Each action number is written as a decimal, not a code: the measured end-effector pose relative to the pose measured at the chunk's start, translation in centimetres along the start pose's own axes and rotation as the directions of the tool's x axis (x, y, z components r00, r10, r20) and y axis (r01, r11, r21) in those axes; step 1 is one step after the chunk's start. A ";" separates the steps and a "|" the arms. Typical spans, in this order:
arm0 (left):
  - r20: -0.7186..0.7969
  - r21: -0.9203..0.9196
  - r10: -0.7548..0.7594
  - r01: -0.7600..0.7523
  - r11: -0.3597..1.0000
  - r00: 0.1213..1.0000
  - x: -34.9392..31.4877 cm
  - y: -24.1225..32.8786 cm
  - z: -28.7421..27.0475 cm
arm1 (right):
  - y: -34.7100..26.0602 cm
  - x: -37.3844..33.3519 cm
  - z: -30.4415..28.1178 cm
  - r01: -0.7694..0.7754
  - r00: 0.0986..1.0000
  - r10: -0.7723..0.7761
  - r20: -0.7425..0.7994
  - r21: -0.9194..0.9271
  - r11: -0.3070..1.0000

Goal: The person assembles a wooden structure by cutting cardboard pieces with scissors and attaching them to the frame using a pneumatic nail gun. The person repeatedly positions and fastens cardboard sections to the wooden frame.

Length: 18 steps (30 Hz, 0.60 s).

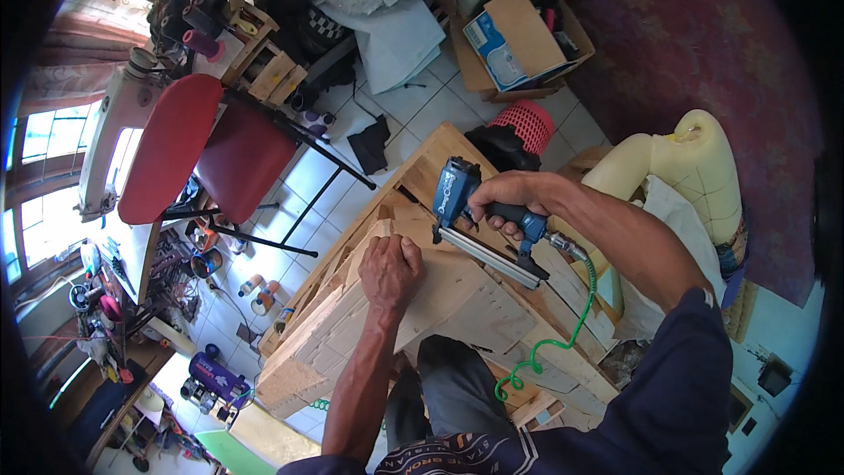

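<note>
Right hand [512,202] wrapped round the grip of a blue nail gun [454,189], held over the wooden frame [453,290] before the person. Gun likely top-heavy, rigid — hold by the grip; springy green hose [578,332] may tug. Left hand [391,273] closed over frame's edge. Frame looks stiff, bulky, splintery — take outer rails.

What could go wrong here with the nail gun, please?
The nose of the nail gun appears close to the left hand on the wooden frame, so a stray nail might strike that hand. The green hose hanging from the gun in the right hand might snag on the frame and spoil the aim.
</note>
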State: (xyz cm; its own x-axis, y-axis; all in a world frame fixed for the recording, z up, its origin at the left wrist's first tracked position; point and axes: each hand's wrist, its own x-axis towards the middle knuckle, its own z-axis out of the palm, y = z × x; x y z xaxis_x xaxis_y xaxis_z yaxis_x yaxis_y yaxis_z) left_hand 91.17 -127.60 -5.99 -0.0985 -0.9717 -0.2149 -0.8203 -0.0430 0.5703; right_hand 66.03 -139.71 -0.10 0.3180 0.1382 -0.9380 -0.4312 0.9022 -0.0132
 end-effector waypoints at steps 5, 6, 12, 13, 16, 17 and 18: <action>-0.138 -0.028 0.063 -0.067 0.997 0.988 0.0 -0.1 0.3 | -1.6 3.0 -1.4 -0.149 0.978 0.161 0.130 -0.102 0.984; -0.155 -0.021 0.071 -0.075 0.997 0.985 0.1 -0.1 0.3 | -1.8 3.2 -1.6 -0.158 0.978 0.171 0.123 -0.107 0.982; -0.149 -0.018 0.046 -0.049 0.999 0.988 0.2 0.1 0.3 | -1.3 3.9 -3.4 -0.182 0.945 0.206 0.253 -0.114 0.977; -0.142 -0.020 0.040 -0.044 0.999 0.989 0.2 0.1 0.3 | -1.2 4.0 -3.8 -0.183 0.944 0.212 0.254 -0.134 0.974; -0.134 -0.031 0.056 -0.060 0.998 0.989 0.2 -0.1 0.3 | -0.9 4.3 -4.6 -0.219 0.906 0.233 0.354 -0.080 0.972; -0.134 -0.030 0.065 -0.069 0.997 0.989 0.2 -0.2 0.3 | -0.9 4.4 -4.7 -0.255 0.893 0.260 0.367 -0.063 0.965; -0.132 -0.027 0.073 -0.077 0.997 0.989 0.1 -0.3 0.3 | -0.9 4.6 -4.6 -0.220 0.894 0.230 0.384 -0.070 0.973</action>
State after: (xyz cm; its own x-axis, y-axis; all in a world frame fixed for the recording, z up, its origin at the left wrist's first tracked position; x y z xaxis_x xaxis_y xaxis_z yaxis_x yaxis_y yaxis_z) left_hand 91.20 -127.61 -6.44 -0.0825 -0.9944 -0.0663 -0.7946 0.0254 0.6066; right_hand 63.96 -141.74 -6.02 0.5094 0.4876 -0.7090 -0.5485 0.8189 0.1691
